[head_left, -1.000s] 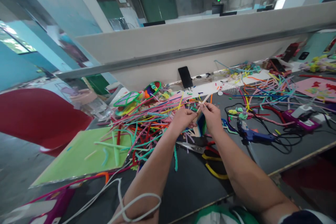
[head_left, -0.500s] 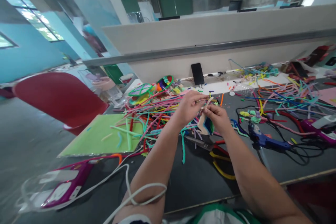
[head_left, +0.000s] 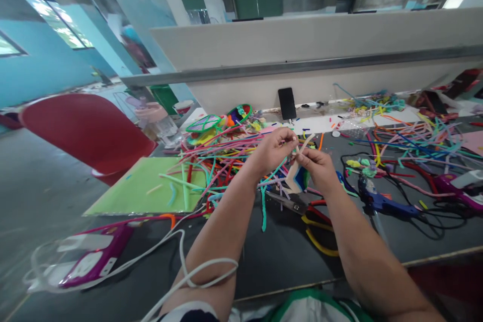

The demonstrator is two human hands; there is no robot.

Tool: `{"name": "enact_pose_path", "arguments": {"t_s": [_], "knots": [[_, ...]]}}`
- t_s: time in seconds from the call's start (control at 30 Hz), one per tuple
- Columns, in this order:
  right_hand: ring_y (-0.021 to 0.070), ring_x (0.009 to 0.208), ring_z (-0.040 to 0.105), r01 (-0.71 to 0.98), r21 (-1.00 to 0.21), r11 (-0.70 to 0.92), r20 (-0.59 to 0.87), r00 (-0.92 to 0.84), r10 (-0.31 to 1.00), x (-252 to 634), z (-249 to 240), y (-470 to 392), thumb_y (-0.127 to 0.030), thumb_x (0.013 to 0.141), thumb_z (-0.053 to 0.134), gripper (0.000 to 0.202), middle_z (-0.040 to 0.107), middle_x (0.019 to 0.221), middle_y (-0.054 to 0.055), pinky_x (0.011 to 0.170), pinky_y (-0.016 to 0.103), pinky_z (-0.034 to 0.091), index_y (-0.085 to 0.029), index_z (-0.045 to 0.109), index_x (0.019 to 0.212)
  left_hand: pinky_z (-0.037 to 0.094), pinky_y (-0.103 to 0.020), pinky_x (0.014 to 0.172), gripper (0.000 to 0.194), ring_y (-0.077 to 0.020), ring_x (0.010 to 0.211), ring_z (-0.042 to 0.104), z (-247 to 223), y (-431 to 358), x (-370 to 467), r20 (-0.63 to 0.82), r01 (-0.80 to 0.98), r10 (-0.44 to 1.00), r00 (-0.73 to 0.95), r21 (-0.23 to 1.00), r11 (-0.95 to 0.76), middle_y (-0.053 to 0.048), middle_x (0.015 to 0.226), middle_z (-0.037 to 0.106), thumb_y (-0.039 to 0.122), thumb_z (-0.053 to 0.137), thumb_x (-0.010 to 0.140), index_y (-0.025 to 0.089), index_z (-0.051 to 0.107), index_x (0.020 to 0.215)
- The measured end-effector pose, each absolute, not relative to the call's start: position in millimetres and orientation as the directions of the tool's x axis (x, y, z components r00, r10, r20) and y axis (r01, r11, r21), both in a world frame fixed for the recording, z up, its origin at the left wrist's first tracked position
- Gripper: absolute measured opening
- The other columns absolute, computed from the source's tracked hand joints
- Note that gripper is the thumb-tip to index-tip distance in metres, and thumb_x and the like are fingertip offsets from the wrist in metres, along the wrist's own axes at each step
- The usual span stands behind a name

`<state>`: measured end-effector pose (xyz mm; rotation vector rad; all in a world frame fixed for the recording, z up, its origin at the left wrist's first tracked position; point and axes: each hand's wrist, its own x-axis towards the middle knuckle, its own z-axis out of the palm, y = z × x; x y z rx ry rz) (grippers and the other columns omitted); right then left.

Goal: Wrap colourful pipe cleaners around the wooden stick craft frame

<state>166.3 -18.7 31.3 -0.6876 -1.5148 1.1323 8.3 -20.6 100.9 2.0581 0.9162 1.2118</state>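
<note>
My left hand (head_left: 276, 150) pinches the end of a cream pipe cleaner. Close beside it, my right hand (head_left: 316, 165) grips the same cream strip where two ends cross. From the fingers hangs a folded piece (head_left: 298, 179) in cream, blue and green, partly behind my right hand. Below the hands, scissors (head_left: 298, 206) with red and yellow handles lie on the dark table. A teal pipe cleaner (head_left: 263, 211) lies left of the scissors.
Tangled pipe cleaners (head_left: 426, 141) cover the right side. A blue glue gun (head_left: 385, 203) with black cord lies nearer. A green sheet (head_left: 139, 193), a purple power strip (head_left: 96, 256) and white cable are at left. A phone (head_left: 287, 103) leans against the divider.
My left fingers have shifted slightly at the crossing, and the cream strip's free end now points up and right. The camera view has shifted slightly.
</note>
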Motion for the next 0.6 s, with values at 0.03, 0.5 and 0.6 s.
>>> {"name": "enact_pose_path", "arguments": {"t_s": [0.03,0.5,0.6], "knots": [[0.0147,0.064,0.051,-0.172,-0.919,0.354,0.388,-0.253,0.886,166.5,29.9,-17.6,-0.044,0.077,0.066,0.026,0.057,0.063,0.000,0.061,0.026,0.038,-0.018,0.067,0.072,0.043,-0.025,0.070,0.013,-0.0129,0.075,0.053,101.1,-21.4,8.8,0.494,0.241,0.795,0.352,0.773,-0.587,-0.002,0.080,0.054,0.028,0.052,0.087,0.016,0.053,0.080],[0.0132,0.062,0.053,-0.286,-0.936,0.204,0.301,-0.351,0.887,162.8,30.0,-21.6,-0.043,0.075,0.069,0.024,0.063,0.068,0.000,0.061,0.026,0.041,-0.019,0.072,0.078,0.039,-0.022,0.050,0.035,-0.0085,0.052,0.049,98.5,-27.5,17.8,0.413,0.136,0.850,0.326,0.870,-0.474,0.003,0.070,0.052,0.014,0.056,0.077,0.024,0.050,0.111],[0.0140,0.065,0.055,-0.311,-0.938,0.155,0.263,-0.347,0.900,160.5,26.5,-18.5,-0.045,0.074,0.068,0.027,0.064,0.073,0.000,0.065,0.027,0.042,-0.020,0.072,0.085,0.039,-0.022,0.050,0.035,-0.0082,0.052,0.048,96.4,-23.5,15.9,0.421,0.133,0.862,0.282,0.873,-0.470,0.003,0.068,0.051,0.013,0.056,0.076,0.023,0.052,0.110]]}}
